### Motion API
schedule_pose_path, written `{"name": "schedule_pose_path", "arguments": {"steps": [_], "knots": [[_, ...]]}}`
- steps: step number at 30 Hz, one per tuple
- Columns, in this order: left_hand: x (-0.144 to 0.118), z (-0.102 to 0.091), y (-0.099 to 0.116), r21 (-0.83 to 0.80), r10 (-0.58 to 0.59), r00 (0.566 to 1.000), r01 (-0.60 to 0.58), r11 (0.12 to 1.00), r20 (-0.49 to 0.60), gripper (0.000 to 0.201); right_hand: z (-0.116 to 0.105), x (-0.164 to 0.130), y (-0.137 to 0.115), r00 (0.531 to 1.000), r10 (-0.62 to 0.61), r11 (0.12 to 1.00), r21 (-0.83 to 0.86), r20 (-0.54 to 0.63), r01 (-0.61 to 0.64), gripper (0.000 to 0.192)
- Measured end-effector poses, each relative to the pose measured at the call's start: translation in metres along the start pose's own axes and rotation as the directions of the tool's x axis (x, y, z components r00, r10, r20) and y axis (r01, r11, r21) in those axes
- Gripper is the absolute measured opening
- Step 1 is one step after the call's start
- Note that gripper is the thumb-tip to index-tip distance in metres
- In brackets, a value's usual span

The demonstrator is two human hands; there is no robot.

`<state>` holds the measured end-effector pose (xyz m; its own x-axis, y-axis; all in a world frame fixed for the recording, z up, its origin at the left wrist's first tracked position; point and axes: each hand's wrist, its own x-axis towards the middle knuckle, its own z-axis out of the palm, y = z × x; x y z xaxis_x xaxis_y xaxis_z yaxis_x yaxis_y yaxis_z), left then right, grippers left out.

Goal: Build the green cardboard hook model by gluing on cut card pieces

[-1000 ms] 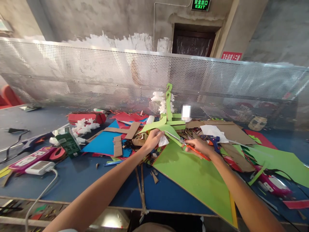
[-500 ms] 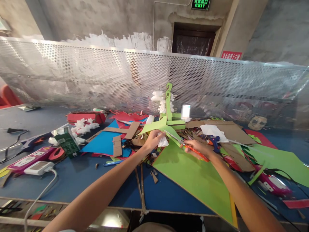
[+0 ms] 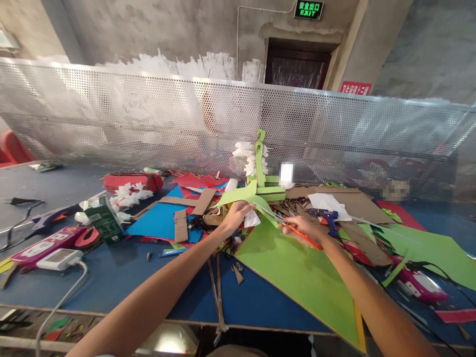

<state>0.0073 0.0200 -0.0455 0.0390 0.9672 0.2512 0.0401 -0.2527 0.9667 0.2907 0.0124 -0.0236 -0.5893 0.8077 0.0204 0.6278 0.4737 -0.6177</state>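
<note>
Seems light, thin and pliant, as a pale-green paper strip (image 3: 235,195); likely quick to crease, so best pinched flat beside the blades with little squeeze. Lying close against the left hand (image 3: 240,214), from 11 o'clock round to 3, with a drooping tail. Fingers of that hand together on the near edge, just above a scrap of white tissue (image 3: 252,219) (held as well or merely touching, impossible to tell). Right hand (image 3: 302,230) clamped on orange-handled scissors (image 3: 303,235), probably stiff and best gripped by the loops, with blades towards 10 o'clock at the tail, apart or together unclear. At 6 o'clock from there, a large green sheet (image 3: 293,277) on the bench (image 3: 111,277); at 2, a glue gun (image 3: 330,220); at 1 from the left hand, an upright green model (image 3: 260,163).
</note>
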Motion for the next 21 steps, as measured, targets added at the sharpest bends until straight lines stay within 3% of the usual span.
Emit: {"name": "schedule_pose_path", "arguments": {"steps": [4, 10, 21], "knots": [[0.004, -0.007, -0.005, 0.023, 0.051, 0.995, -0.050, 0.999, -0.089, 0.052, -0.003, -0.002, -0.002, 0.999, 0.035, 0.998, -0.046, -0.002, -0.035, 0.062], [0.009, -0.011, -0.012, -0.002, 0.058, 0.998, -0.058, 0.998, -0.020, 0.051, -0.006, -0.005, -0.010, 1.000, 0.009, 0.998, -0.066, -0.001, -0.009, 0.065], [0.011, -0.015, -0.014, 0.077, 0.146, 0.989, -0.144, 0.987, -0.023, 0.050, -0.001, -0.001, 0.004, 0.999, -0.052, 0.999, -0.001, 0.013, 0.052, 0.073]]}}
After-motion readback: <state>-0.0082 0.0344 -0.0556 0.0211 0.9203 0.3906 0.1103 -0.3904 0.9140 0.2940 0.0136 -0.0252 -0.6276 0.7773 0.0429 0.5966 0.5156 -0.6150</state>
